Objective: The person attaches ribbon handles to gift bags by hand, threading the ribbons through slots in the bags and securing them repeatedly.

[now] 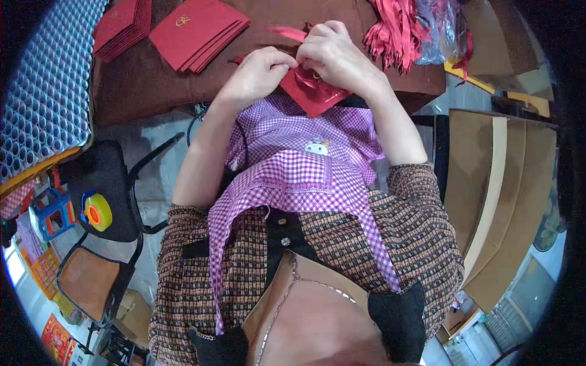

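Note:
A shiny dark-red folded card or pouch (313, 100) lies tilted at the table's near edge, one corner pointing toward my lap. My left hand (259, 73) is closed in a pinch at its left side, with a bit of red ribbon (238, 60) showing beside the fingers. Over the upper part of the card my right hand (334, 58) is closed, fingers curled down and meeting the left fingertips. Another length of red ribbon (285, 32) sticks out to the left behind the right hand. My fingers hide how the ribbon runs between them.
On the brown-covered table (137, 85), fanned red cards (198, 33) and a stack of red cards (124, 30) lie at the left. A bundle of red ribbons (398, 30) and clear plastic bags (438, 30) sit at the right. Cardboard (488, 201) stands right; a chair (101, 189) holds a tape roll (97, 212).

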The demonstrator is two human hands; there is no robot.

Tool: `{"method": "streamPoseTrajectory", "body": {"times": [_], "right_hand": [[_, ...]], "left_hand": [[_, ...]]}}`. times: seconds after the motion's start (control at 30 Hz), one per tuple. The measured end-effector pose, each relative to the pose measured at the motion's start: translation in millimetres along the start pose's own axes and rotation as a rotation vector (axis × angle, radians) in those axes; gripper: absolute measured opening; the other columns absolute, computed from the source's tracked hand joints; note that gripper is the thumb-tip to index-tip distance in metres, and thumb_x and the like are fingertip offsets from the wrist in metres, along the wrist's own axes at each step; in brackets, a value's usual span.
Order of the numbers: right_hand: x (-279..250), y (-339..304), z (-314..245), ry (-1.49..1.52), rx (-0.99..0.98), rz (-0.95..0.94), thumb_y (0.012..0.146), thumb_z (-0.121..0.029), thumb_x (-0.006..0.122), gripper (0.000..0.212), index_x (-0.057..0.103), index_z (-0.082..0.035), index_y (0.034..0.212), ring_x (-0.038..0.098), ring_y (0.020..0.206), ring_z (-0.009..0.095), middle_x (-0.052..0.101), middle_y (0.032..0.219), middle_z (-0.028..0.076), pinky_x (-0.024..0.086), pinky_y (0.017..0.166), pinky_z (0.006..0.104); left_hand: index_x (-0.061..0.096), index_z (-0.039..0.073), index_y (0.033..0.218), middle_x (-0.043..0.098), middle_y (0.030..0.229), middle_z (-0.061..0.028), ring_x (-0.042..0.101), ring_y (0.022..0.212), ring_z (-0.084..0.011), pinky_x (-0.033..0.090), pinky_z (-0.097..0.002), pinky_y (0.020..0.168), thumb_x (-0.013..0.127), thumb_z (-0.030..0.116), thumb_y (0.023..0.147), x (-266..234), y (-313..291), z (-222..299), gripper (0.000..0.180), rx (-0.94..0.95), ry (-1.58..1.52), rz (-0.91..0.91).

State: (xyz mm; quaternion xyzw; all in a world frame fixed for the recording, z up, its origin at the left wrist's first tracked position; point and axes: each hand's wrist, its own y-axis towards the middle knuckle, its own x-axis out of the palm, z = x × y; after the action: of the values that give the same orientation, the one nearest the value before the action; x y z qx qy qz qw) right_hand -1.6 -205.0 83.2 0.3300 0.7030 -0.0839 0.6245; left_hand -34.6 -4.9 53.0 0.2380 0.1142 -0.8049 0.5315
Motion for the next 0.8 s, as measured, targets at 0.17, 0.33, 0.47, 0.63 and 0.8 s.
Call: {"method": "streamPoseTrajectory", "body": {"times": [0.17,0.33,0.47,0.63,0.8], "right_hand": [[-3,-1,1,0.164,-0.049,-0.002,0.069,-0.007,0.068,0.008,0.064,-0.01,0.076,0.056,0.09,0.02,0.057,0.076,0.003,0.033,0.097,0.0396],[-3,-6,-2,0.235,-0.074,0.045,0.07,-0.008,0.068,0.008,0.063,-0.01,0.076,0.056,0.089,0.018,0.057,0.075,0.002,0.032,0.098,0.0401],[-5,-6,-4,0.22,-0.097,0.024,0.072,-0.01,0.068,0.008,0.062,-0.01,0.077,0.056,0.089,0.018,0.056,0.076,0.001,0.031,0.101,0.0407],[-13,-11,-7,0.295,-0.127,-0.103,0.074,-0.009,0.067,0.007,0.062,-0.01,0.079,0.057,0.09,0.017,0.056,0.078,0.001,0.028,0.104,0.0433],[-26,-24,-6,0.383,-0.047,-0.206,0.076,-0.006,0.064,0.008,0.063,-0.009,0.084,0.057,0.09,0.018,0.057,0.08,0.001,0.024,0.107,0.0471]], "left_hand": [[0.065,-0.002,0.099,0.063,0.091,-0.0114,0.06,0.087,-0.0182,0.046,-0.028,0.079,0.058,0.008,0.084,-5,2,-4,0.019,-0.09,-0.091,-0.107],[0.065,-0.001,0.096,0.058,0.081,-0.0066,0.055,0.078,-0.0148,0.044,-0.0273,0.071,0.06,0.008,0.083,-12,2,-7,0.017,0.065,-0.045,-0.231],[0.065,0.0,0.092,0.057,0.082,-0.0108,0.056,0.078,-0.0215,0.046,-0.0311,0.071,0.061,0.015,0.082,-11,0,-7,0.019,0.042,-0.08,-0.226],[0.065,0.0,0.092,0.058,0.078,-0.0045,0.055,0.073,-0.0159,0.045,-0.029,0.066,0.06,0.017,0.083,-10,-3,-18,0.02,-0.172,-0.218,0.005],[0.063,-0.001,0.096,0.058,0.077,-0.0012,0.049,0.063,-0.0071,0.041,-0.0213,0.054,0.055,0.013,0.088,-33,-4,-39,0.018,-0.365,-0.715,0.371]]}}
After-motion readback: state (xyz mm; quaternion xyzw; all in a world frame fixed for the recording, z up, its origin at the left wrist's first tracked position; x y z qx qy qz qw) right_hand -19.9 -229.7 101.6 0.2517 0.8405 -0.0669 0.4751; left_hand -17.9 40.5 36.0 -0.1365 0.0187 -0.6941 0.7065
